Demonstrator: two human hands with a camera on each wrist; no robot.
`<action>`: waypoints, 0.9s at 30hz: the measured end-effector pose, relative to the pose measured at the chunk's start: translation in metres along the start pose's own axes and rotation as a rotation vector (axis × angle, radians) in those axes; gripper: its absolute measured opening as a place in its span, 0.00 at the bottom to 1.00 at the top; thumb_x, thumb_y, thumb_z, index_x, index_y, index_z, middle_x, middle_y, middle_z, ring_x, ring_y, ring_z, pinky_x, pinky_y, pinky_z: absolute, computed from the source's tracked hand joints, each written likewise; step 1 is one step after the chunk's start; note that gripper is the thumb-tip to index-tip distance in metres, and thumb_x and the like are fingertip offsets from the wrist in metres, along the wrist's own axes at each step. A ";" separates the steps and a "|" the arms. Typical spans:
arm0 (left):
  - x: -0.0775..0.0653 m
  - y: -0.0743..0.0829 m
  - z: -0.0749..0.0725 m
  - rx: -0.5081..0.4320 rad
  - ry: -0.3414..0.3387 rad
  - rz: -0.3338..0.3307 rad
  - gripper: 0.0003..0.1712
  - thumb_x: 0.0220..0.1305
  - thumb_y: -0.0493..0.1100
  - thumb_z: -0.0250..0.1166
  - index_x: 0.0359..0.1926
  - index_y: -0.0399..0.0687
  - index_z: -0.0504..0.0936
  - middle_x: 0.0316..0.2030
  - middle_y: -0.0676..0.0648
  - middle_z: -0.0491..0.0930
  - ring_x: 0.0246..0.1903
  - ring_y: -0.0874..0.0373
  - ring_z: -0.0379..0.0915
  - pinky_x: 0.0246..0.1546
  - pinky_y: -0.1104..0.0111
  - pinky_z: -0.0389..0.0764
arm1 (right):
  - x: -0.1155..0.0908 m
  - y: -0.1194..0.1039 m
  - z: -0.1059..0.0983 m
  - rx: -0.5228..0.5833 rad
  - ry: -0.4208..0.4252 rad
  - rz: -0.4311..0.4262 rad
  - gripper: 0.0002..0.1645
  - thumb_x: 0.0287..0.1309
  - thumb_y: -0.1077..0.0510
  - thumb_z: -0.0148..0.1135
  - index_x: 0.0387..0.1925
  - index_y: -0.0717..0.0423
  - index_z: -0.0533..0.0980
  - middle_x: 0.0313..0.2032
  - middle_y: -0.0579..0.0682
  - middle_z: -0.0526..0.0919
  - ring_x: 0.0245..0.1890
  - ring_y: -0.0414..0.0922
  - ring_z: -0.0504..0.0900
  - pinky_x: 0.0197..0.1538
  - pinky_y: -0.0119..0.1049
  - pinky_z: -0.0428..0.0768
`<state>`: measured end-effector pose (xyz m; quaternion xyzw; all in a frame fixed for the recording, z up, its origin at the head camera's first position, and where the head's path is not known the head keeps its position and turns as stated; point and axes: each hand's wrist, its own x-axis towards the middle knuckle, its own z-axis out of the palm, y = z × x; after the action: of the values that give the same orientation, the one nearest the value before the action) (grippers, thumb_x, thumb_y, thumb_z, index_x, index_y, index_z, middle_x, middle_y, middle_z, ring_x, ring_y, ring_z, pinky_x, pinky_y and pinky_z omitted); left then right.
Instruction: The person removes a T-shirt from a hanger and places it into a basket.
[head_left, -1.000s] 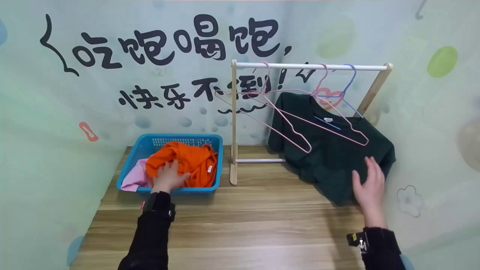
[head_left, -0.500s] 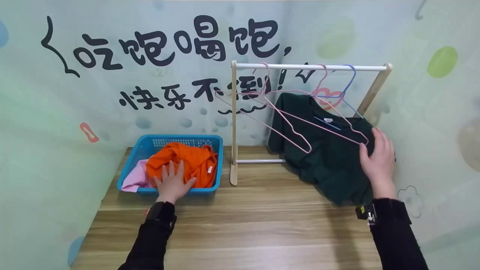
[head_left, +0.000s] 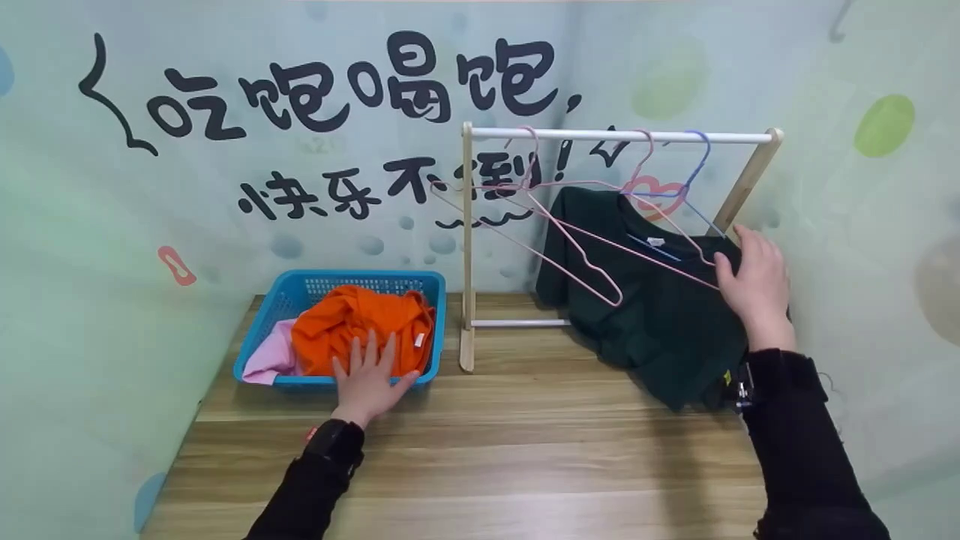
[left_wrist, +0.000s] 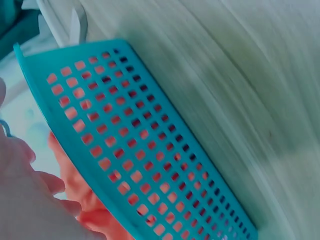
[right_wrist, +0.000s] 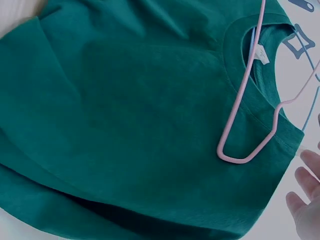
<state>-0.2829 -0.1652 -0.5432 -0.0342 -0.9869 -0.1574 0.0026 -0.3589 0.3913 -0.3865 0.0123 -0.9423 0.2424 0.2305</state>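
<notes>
In the head view, your left hand spreads its fingers, holding nothing, by the near rim of the basket, orange cloth past their tips; your right hand is at the shirt's shoulder. In the left wrist view, the basket's wall is beside your fingers. In the right wrist view, your fingers bend loosely, gripping nothing, near the shirt and a pink hanger.
</notes>
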 end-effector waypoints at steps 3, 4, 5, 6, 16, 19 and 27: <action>-0.004 0.008 0.004 -0.015 0.027 0.037 0.49 0.68 0.70 0.52 0.78 0.50 0.50 0.77 0.36 0.42 0.74 0.32 0.31 0.63 0.31 0.26 | 0.009 -0.002 -0.002 -0.011 -0.043 0.010 0.36 0.73 0.48 0.49 0.74 0.62 0.56 0.71 0.66 0.60 0.69 0.65 0.57 0.71 0.60 0.52; -0.005 0.010 0.006 -0.022 0.030 0.048 0.49 0.68 0.70 0.52 0.78 0.51 0.50 0.77 0.36 0.42 0.74 0.32 0.30 0.63 0.31 0.25 | 0.011 -0.003 -0.002 -0.012 -0.062 0.017 0.37 0.74 0.47 0.48 0.74 0.62 0.55 0.71 0.66 0.60 0.70 0.65 0.57 0.71 0.60 0.52; -0.006 0.013 0.007 -0.025 0.031 0.059 0.48 0.68 0.70 0.52 0.78 0.51 0.50 0.77 0.37 0.42 0.74 0.32 0.30 0.63 0.32 0.25 | 0.014 -0.004 -0.002 -0.013 -0.082 0.024 0.37 0.74 0.47 0.47 0.75 0.61 0.54 0.71 0.66 0.59 0.70 0.65 0.56 0.71 0.60 0.52; -0.007 0.015 0.009 -0.026 0.032 0.072 0.49 0.67 0.71 0.52 0.78 0.51 0.50 0.77 0.37 0.43 0.74 0.33 0.30 0.63 0.32 0.26 | 0.016 -0.004 -0.002 -0.013 -0.101 0.027 0.37 0.74 0.47 0.47 0.75 0.61 0.54 0.71 0.66 0.59 0.70 0.65 0.56 0.71 0.61 0.52; -0.015 0.029 0.016 -0.004 0.022 0.123 0.50 0.66 0.73 0.50 0.79 0.55 0.48 0.77 0.38 0.43 0.74 0.34 0.32 0.64 0.32 0.30 | 0.031 -0.016 0.002 -0.023 -0.136 0.026 0.20 0.73 0.64 0.47 0.61 0.71 0.68 0.56 0.73 0.71 0.57 0.68 0.68 0.62 0.64 0.63; -0.016 0.031 0.019 -0.014 0.032 0.134 0.48 0.67 0.69 0.54 0.78 0.53 0.51 0.77 0.37 0.43 0.74 0.34 0.32 0.64 0.31 0.30 | 0.032 -0.019 0.003 0.009 -0.120 0.083 0.17 0.73 0.64 0.45 0.55 0.72 0.72 0.52 0.71 0.74 0.53 0.67 0.71 0.60 0.63 0.65; -0.020 0.032 0.026 0.004 0.027 0.146 0.50 0.66 0.73 0.51 0.78 0.53 0.52 0.77 0.37 0.43 0.74 0.34 0.32 0.64 0.31 0.32 | 0.033 -0.025 -0.001 0.052 0.011 0.177 0.19 0.75 0.61 0.42 0.53 0.71 0.74 0.49 0.68 0.76 0.50 0.64 0.72 0.57 0.58 0.69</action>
<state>-0.2603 -0.1278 -0.5583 -0.1039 -0.9820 -0.1555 0.0274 -0.3847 0.3723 -0.3600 -0.0664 -0.9318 0.2864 0.2129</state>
